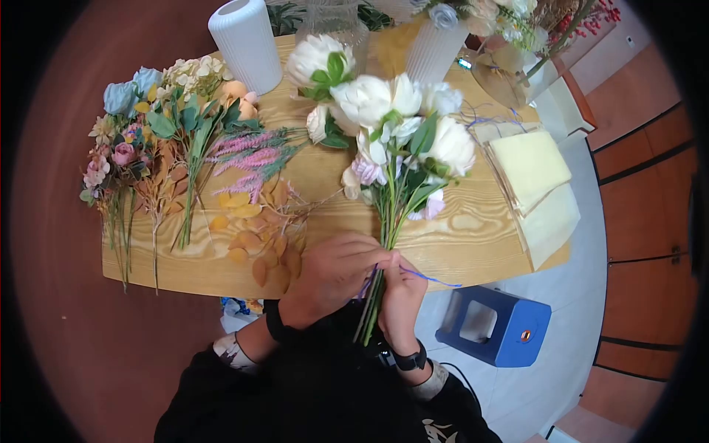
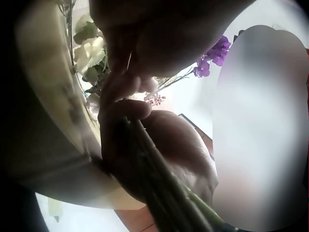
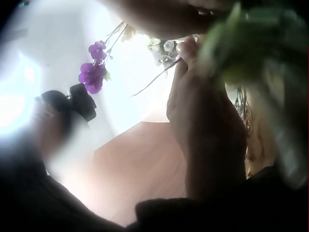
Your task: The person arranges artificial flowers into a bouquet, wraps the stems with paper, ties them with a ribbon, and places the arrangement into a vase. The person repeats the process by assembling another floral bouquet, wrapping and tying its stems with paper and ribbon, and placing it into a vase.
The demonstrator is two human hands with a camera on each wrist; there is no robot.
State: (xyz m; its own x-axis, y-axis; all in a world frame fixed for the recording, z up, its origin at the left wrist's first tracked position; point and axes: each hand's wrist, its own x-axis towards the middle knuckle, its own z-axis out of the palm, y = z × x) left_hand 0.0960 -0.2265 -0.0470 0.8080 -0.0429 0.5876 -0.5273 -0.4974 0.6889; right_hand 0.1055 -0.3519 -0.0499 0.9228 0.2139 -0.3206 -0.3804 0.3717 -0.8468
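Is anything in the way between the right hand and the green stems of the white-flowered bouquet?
Nothing visible: the right hand grips the green stems directly. A thin blue-purple string trails out beside its fingers, not blocking that grip.

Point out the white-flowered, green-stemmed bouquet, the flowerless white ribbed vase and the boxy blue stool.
Bouquet (image 1: 362, 102): head view, large white bloom.
Ribbed vase (image 1: 252, 53): head view, side wall.
Blue stool (image 1: 526, 316): head view, panel with the small orange emblem.
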